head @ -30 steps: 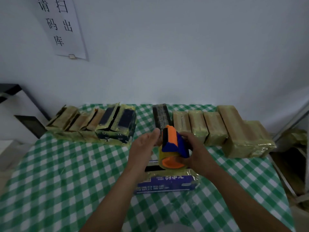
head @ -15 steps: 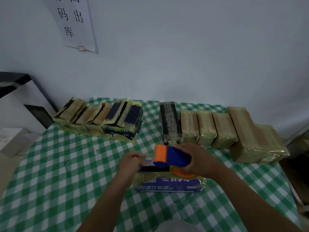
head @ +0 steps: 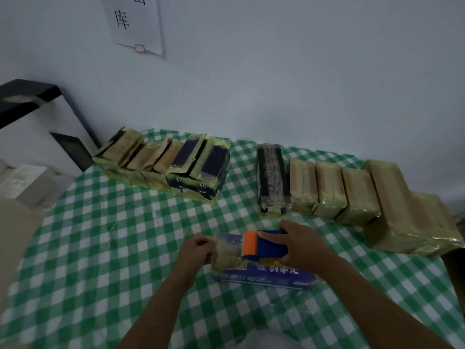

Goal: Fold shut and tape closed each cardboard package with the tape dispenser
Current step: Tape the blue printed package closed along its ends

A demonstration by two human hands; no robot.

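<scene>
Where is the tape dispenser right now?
Head view, lower centre: the tape dispenser lies on top of the blue package, gripped by the right hand, with the left hand pinching the tape just to its left.

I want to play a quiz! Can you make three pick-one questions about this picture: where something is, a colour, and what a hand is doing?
1. Where is the tape dispenser? A on the floor; B on the blue package; C on the black shelf.
2. What colours is the tablecloth? A red and white; B plain yellow; C green and white.
3. What is the right hand doing? A gripping the dispenser; B lying flat on the cloth; C pointing at the wall.
Answers: 1 B, it sits on top of the blue package; 2 C, green and white checks; 3 A, it curls round the dispenser's blue body.
</scene>
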